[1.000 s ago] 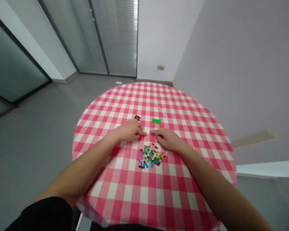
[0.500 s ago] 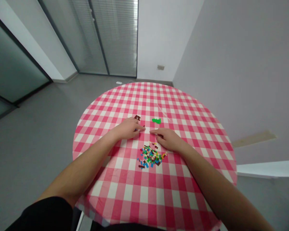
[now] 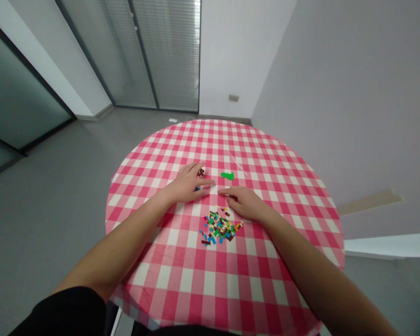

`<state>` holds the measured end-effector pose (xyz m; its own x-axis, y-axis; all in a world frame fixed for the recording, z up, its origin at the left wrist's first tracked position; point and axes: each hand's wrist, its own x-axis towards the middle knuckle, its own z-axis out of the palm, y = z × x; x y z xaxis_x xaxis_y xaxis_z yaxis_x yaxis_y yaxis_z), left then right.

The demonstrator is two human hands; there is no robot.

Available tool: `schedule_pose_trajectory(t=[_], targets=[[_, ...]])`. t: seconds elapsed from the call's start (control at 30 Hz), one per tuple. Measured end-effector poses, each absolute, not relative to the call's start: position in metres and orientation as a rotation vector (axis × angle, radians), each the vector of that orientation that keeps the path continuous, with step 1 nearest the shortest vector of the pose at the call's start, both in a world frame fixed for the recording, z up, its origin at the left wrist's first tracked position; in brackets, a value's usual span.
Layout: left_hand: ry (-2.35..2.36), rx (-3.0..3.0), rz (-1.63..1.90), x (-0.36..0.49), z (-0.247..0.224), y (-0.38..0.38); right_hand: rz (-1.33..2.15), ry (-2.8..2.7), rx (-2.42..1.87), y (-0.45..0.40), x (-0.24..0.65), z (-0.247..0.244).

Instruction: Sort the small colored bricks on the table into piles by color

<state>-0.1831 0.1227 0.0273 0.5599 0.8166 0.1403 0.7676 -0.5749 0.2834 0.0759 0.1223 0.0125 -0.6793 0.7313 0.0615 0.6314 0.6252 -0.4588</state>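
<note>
Fingers (image 3: 206,185) of both hands lie open on the cloth, grasping nothing. Seen from the head camera, the left hand (image 3: 187,184) sits beside one dark-brown brick clump (image 3: 200,173) and one blue brick (image 3: 197,188). The right hand (image 3: 243,204) rests just above one mixed brick heap (image 3: 220,227), too many to count, near one green clump (image 3: 227,176), all on a pink gingham tablecloth (image 3: 182,275).

One head-worn camera, facing forward and down over a round checked tablecloth (image 3: 266,158), close above the left hand (image 3: 187,184) and right hand (image 3: 245,204).
</note>
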Motion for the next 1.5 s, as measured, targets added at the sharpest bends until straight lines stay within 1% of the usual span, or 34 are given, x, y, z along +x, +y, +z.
schedule_pose_trajectory(t=[0.13, 0.43, 0.77, 1.0, 1.33, 1.5], targets=[[1.294, 2.583, 0.239, -0.181, 0.024, 0.12, 0.603, -2.599, -1.109, 0.122, 0.076, 0.012], [1.457, 2.509, 0.116, -0.189, 0.021, 0.125, 0.619, -2.609, -1.114, 0.122, 0.075, 0.014], [1.512, 2.463, 0.114, -0.197, 0.017, 0.131, 0.624, -2.595, -1.109, 0.123, 0.075, 0.012], [1.527, 2.433, 0.109, -0.2, 0.016, 0.134, 0.713, -2.559, -1.078, 0.12, 0.077, 0.017], [1.529, 2.435, 0.14, -0.2, 0.015, 0.134, 0.796, -2.638, -0.967, 0.115, 0.076, 0.027], [1.534, 2.432, 0.162, -0.201, 0.013, 0.134, 0.78, -2.668, -0.979, 0.112, 0.074, 0.029]])
